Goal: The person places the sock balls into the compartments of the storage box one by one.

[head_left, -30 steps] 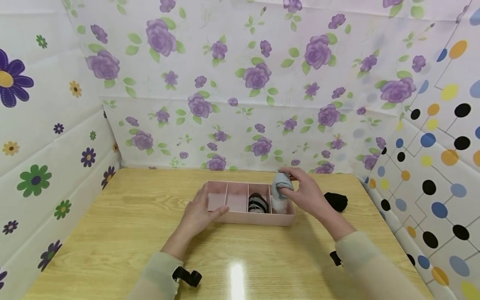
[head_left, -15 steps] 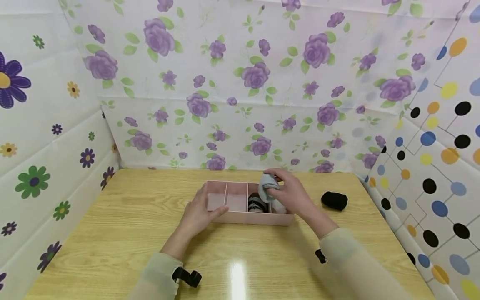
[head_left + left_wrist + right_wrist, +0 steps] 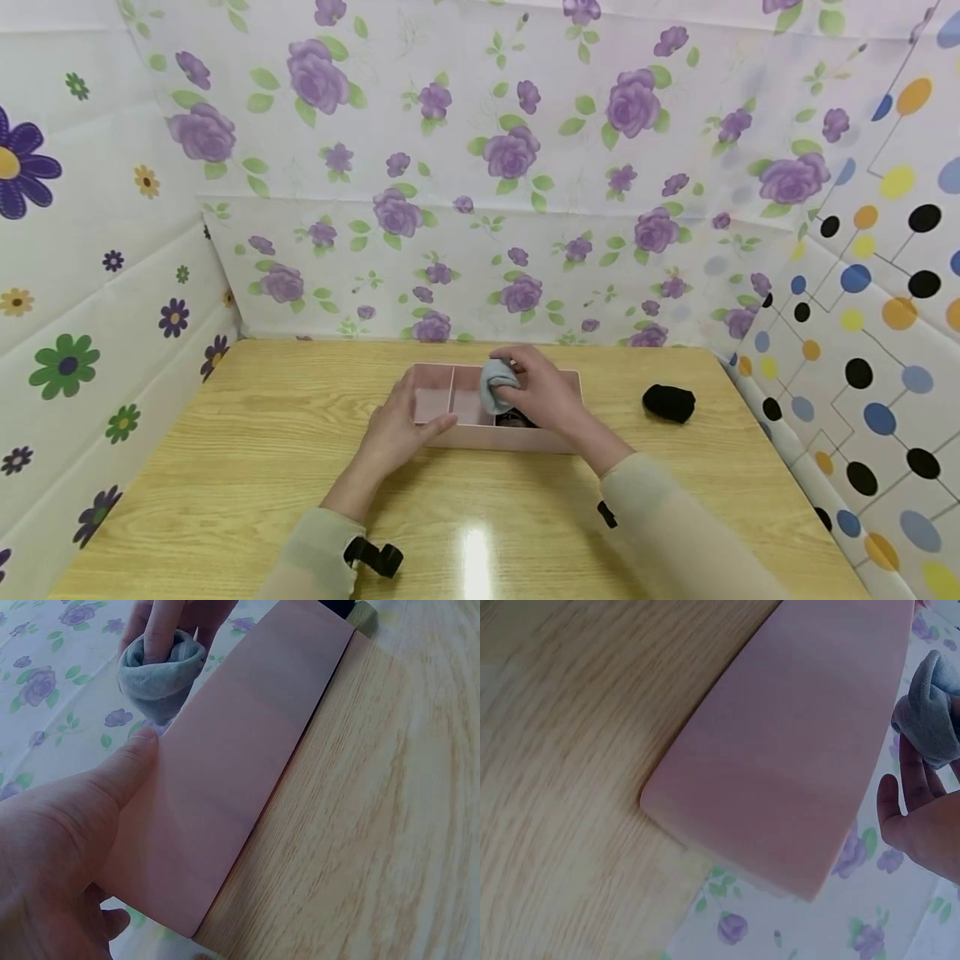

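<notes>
A pink divided box (image 3: 468, 437) stands on the table. My left hand (image 3: 392, 432) holds its left end, the thumb lying along the front rim in the left wrist view. My right hand (image 3: 546, 393) pinches a rolled grey-blue sock (image 3: 496, 387) above the box, over the divider between the second and third compartments from the left. One finger is tucked into the sock's folded opening (image 3: 161, 671) in the left wrist view. A dark striped rolled sock (image 3: 513, 419) shows partly in the third compartment. The right hand hides the rightmost compartment. The leftmost compartment has nothing in it.
A black rolled sock (image 3: 669, 403) lies on the wooden table (image 3: 315, 367) to the right of the box. Flowered cloth (image 3: 397, 283) hangs behind the table, with patterned sheets at both sides.
My right hand has carried the grey-blue sock leftward, from over the rightmost compartment to beside the second, and slightly lower. The left hand and the box have stayed in place.
</notes>
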The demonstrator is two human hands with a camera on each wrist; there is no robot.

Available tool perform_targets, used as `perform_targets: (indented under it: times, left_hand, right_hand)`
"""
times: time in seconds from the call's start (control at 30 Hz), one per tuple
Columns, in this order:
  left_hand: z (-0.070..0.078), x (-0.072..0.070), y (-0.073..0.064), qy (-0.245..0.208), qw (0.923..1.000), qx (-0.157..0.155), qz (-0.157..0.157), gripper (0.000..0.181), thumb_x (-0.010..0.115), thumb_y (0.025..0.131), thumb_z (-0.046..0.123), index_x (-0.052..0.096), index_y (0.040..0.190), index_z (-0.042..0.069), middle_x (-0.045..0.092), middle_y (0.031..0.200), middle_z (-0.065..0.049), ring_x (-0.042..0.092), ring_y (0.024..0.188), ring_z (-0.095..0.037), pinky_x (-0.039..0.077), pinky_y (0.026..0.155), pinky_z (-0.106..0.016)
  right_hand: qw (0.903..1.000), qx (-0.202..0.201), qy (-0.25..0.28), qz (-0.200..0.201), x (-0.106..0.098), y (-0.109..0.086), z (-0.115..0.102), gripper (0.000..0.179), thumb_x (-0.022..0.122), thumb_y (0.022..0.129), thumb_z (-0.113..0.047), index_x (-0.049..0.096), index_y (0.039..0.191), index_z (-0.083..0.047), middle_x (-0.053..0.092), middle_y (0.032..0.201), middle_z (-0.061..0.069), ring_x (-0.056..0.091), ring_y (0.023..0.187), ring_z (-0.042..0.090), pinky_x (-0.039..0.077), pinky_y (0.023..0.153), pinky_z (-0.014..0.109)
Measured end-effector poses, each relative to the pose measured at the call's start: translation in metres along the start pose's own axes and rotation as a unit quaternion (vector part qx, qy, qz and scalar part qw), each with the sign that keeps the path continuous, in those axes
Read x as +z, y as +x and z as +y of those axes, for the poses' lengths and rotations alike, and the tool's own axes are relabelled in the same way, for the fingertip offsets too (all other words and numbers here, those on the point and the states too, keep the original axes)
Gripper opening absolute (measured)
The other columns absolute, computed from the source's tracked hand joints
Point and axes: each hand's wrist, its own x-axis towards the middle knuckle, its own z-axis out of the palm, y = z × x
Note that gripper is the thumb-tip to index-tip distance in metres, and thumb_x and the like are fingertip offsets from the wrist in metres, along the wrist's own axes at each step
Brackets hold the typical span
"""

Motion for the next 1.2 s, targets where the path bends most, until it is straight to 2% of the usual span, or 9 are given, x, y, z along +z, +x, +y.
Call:
perform_targets:
  times: [0.23,0.47,0.63,0.7,0.87,1.03,1.2]
  left_hand:
    - [0.0,-0.001,0.0,0.006,1.0,0.0,-0.003,0.12,0.079,0.099,0.06,0.007,0.177,0.004,0.023,0.179,-0.026,0.037,0.157,-0.052,0.015,0.127,-0.078]
    - [-0.001,0.0,-0.001,-0.003,1.0,-0.001,-0.004,0.119,0.08,0.099,0.057,0.007,0.177,0.004,0.023,0.179,-0.027,0.038,0.156,-0.052,0.015,0.127,-0.078]
    - [-0.001,0.001,-0.001,-0.001,1.0,0.003,-0.003,0.12,0.08,0.099,0.058,0.007,0.177,0.005,0.024,0.179,-0.027,0.041,0.154,-0.054,0.017,0.126,-0.079]
    - [-0.002,0.0,0.0,0.002,1.0,0.006,-0.001,0.121,0.079,0.098,0.061,0.007,0.177,0.004,0.023,0.179,-0.027,0.04,0.154,-0.055,0.016,0.125,-0.08]
    - [-0.002,-0.001,-0.001,0.005,0.9999,0.012,0.0,0.123,0.076,0.098,0.066,0.007,0.177,0.002,0.024,0.178,-0.028,0.042,0.153,-0.055,0.017,0.123,-0.082]
    - [-0.003,0.0,-0.001,0.002,0.9998,0.017,-0.006,0.124,0.075,0.098,0.069,0.007,0.177,0.002,0.025,0.178,-0.026,0.044,0.152,-0.053,0.017,0.123,-0.083]
    - [-0.002,0.0,0.0,0.005,0.9999,0.016,-0.001,0.124,0.076,0.097,0.069,0.008,0.177,0.003,0.025,0.178,-0.026,0.04,0.156,-0.051,0.017,0.125,-0.081]
  right_hand:
    - [0.9998,0.01,0.011,-0.013,0.015,0.008,-0.006,0.051,0.079,0.105,-0.011,0.063,0.153,-0.015,0.053,0.148,0.011,0.068,0.124,0.033,0.063,0.097,0.041]
    - [0.9995,0.019,-0.011,-0.021,0.026,0.013,-0.001,0.054,0.08,0.104,-0.015,0.062,0.155,-0.016,0.051,0.147,0.006,0.067,0.118,0.026,0.062,0.093,0.038]
    - [0.9994,0.017,-0.017,-0.025,0.03,0.017,0.0,0.056,0.08,0.104,-0.016,0.061,0.156,-0.014,0.052,0.148,0.009,0.066,0.115,0.025,0.062,0.09,0.036]
    - [0.9994,0.013,-0.022,-0.024,0.031,0.019,0.0,0.056,0.08,0.104,-0.016,0.06,0.157,-0.013,0.053,0.148,0.01,0.067,0.116,0.025,0.062,0.09,0.037]
    - [0.9965,-0.001,-0.072,-0.043,0.033,0.019,-0.003,0.066,0.082,0.104,-0.022,0.055,0.163,-0.017,0.052,0.158,0.014,0.067,0.116,0.029,0.061,0.094,0.046]
    - [0.9942,-0.01,-0.088,-0.061,0.026,0.011,-0.004,0.073,0.083,0.103,-0.027,0.05,0.167,-0.021,0.046,0.167,0.012,0.062,0.133,0.035,0.058,0.104,0.053]
    - [0.9939,-0.013,-0.106,-0.029,0.005,-0.004,0.003,0.073,0.084,0.102,-0.032,0.051,0.166,-0.023,0.047,0.168,0.006,0.052,0.148,0.036,0.051,0.113,0.059]
